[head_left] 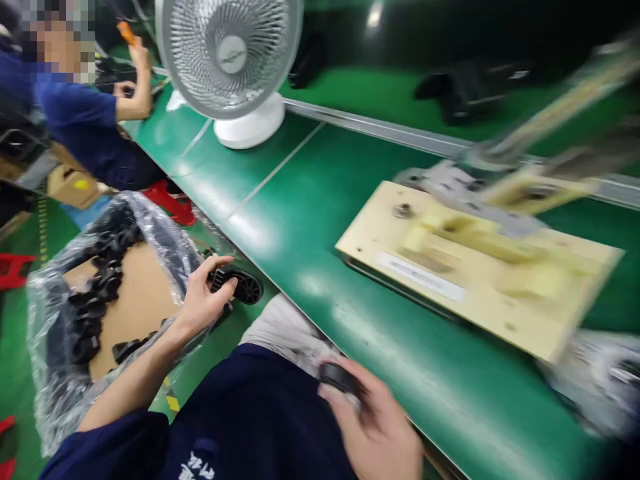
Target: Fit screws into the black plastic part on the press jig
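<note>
Closest in, the right hand (373,427) has its fingers curled around a small round black plastic part (339,377), down by the near edge of the green workbench (310,220), though it's pretty blurry. Over to the left, the left hand (203,300) pinches an oval black vented plastic piece (240,285) just above a clear plastic bag of black parts in a cardboard box (107,287). Further out on the bench sits a pale yellow wooden jig board (475,267). At the back there's a white desk fan (230,60), and a co-worker's blue sleeve (75,107) far left.
</note>
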`<state>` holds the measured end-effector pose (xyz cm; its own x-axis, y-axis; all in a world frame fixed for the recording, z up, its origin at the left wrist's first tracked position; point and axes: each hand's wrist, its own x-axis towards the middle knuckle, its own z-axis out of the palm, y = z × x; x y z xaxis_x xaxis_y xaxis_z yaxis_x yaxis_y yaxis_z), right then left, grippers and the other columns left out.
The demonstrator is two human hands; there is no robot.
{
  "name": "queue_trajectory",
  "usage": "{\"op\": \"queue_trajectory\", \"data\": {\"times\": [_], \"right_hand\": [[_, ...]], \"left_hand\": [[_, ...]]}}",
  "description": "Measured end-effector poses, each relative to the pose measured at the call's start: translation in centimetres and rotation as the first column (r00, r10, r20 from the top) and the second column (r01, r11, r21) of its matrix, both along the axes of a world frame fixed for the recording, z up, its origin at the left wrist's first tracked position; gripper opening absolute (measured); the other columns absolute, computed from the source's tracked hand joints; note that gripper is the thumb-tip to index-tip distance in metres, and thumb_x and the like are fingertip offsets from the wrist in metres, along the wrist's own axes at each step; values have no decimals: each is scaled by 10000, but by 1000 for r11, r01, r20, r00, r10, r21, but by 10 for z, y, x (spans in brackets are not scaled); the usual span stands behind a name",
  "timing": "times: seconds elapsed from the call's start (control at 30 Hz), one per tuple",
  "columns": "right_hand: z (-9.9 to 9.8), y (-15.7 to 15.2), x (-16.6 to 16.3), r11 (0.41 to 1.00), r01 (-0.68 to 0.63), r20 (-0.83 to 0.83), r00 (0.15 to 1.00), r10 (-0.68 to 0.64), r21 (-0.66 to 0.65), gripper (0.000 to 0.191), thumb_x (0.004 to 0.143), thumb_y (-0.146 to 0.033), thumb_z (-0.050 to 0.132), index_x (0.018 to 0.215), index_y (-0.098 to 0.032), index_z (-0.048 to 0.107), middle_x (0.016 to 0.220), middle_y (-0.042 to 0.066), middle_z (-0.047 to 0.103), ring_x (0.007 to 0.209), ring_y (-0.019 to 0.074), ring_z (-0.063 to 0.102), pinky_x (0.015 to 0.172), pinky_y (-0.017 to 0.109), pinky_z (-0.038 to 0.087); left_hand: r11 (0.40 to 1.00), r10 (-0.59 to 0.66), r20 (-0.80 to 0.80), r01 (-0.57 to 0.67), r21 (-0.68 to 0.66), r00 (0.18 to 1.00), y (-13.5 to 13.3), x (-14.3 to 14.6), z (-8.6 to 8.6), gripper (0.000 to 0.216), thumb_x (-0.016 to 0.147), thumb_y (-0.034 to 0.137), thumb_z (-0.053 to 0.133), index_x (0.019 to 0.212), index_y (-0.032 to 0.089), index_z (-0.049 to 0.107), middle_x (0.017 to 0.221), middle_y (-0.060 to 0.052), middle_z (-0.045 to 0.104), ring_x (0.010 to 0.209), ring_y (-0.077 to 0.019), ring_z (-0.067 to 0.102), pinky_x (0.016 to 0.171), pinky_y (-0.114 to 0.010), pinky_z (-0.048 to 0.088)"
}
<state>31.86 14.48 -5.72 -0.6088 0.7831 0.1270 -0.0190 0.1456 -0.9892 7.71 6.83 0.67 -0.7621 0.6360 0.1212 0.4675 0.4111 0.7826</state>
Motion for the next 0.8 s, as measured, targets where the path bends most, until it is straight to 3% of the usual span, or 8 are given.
{"op": "queue_trajectory", "data": {"times": [0.13,0.3,0.43,0.53,0.7,0.8], "right_hand": [[20,-3,5,998,-66,-48,997,65,-18,278,909,-303,569,1185,-270,566,1001,76,661,867,208,649,738,336,560],[27,10,11,983,-129,-107,988,115,-131,273,906,-377,566,1155,-266,580,936,63,658,788,187,631,723,331,540],[24,14,13,983,-116,-92,990,103,-143,258,896,-400,574,1113,-265,609,800,26,623,665,155,581,654,300,513],[22,13,10,985,-52,-97,995,37,-163,246,887,-382,591,1098,-257,601,743,8,594,629,143,555,638,286,498],[15,4,4,950,210,-86,968,-235,-231,442,808,-413,689,1181,-258,511,889,20,614,670,143,555,629,269,498],[12,1,4,917,145,-136,969,-208,-372,365,871,-492,583,1156,-267,548,953,29,619,784,163,589,699,272,516]], "left_hand": [[973,-225,-159,229,10,961,32,52,-2,209,750,232,577,946,172,619,894,-46,591,833,-170,590,694,-266,509],[940,-312,-311,339,36,898,43,79,-3,265,760,222,568,1019,165,587,916,-61,539,846,-177,570,683,-272,508],[906,-374,-387,422,42,843,44,89,1,330,750,194,571,1078,162,571,936,-70,517,848,-179,565,693,-286,514],[890,-378,-454,452,61,806,44,94,2,370,741,175,587,1110,156,570,946,-78,514,838,-177,564,701,-294,519],[901,-340,-498,428,70,798,44,107,0,382,770,191,614,1149,165,566,952,-82,516,861,-188,564,716,-309,533],[879,-393,-437,471,82,809,41,116,-6,436,791,253,614,1210,152,545,997,-106,507,905,-211,558,712,-324,543]]}}
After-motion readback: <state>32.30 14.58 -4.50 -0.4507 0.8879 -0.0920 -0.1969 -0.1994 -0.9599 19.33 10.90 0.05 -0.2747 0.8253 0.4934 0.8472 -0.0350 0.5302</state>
